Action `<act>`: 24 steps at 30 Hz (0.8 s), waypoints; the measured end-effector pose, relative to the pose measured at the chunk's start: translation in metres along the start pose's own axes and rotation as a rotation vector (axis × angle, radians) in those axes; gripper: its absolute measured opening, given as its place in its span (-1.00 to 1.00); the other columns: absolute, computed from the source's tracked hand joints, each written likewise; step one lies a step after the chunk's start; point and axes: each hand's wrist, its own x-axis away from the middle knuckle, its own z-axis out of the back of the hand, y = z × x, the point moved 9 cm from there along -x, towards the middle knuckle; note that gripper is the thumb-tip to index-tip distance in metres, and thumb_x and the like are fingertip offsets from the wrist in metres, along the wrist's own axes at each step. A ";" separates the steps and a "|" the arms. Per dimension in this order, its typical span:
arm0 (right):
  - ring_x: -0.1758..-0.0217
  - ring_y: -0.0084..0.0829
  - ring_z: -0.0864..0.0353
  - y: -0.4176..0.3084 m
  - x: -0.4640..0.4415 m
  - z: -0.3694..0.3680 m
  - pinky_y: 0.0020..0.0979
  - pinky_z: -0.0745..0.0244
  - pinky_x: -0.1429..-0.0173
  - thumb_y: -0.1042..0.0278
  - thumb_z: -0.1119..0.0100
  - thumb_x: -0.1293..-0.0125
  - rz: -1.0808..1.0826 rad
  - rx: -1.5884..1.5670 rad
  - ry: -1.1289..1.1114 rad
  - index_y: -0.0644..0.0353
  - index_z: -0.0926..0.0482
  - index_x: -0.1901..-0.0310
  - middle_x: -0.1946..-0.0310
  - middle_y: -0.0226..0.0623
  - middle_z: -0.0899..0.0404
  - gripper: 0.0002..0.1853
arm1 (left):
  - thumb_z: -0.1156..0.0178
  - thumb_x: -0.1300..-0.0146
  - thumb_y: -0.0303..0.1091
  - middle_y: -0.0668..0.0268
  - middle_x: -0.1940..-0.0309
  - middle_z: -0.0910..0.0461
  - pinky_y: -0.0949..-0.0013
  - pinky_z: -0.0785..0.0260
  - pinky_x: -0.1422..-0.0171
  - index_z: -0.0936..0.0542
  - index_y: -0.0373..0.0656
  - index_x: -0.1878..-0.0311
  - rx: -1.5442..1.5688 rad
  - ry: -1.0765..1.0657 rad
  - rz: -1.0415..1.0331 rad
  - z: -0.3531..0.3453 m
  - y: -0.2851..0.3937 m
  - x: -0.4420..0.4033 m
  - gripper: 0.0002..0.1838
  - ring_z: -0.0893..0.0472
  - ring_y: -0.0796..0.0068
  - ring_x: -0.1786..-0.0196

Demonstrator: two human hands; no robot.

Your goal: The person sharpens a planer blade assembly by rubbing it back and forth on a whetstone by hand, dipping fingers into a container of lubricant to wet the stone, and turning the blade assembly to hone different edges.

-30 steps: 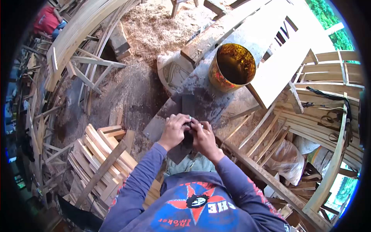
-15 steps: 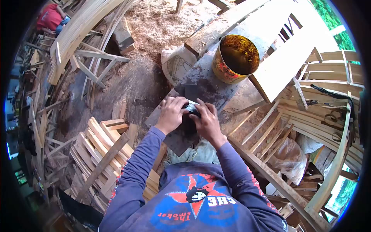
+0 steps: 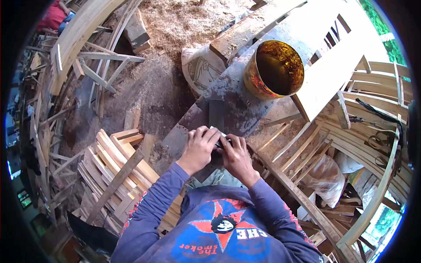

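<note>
Both hands meet over a dark, flat rectangular sharpening stone [image 3: 216, 113] lying on a wet, stained plank [image 3: 239, 103]. My left hand [image 3: 199, 150] is closed, its fingertips on a small metal blade [image 3: 213, 130]. From the other side my right hand [image 3: 237, 158] grips the same blade, thumb and fingers bent around it. Fingers cover most of the blade; a pale, shiny edge shows between them. Its underside, against the near part of the stone, is hidden. Beyond the hands on the plank stands an open yellow-brown bucket [image 3: 274, 70] with murky liquid inside.
Stacked wooden strips [image 3: 116, 164] lie at my left. A wooden rail [image 3: 298, 197] and slatted frame run along my right, near a clear plastic bag [image 3: 326, 179]. Long curved planks [image 3: 83, 41] rise at far left, by a person in red [image 3: 52, 17]. Sawdust covers the ground.
Both hands have drawn back toward my body along the stone, still holding the blade. More of the stone's far end now shows. The view has shifted slightly.
</note>
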 end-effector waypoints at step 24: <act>-0.13 -0.14 -0.59 0.000 -0.061 -0.008 -0.09 -0.38 -0.34 0.39 -0.35 -0.22 0.117 0.105 0.067 0.12 -0.69 -0.24 0.01 -0.23 -0.65 -0.51 | -0.28 -0.18 -0.40 0.26 -0.11 -0.60 -0.12 -0.17 -0.40 -0.65 -0.14 -0.13 -0.043 0.069 0.145 0.011 -0.045 -0.031 -0.60 -0.48 0.10 -0.30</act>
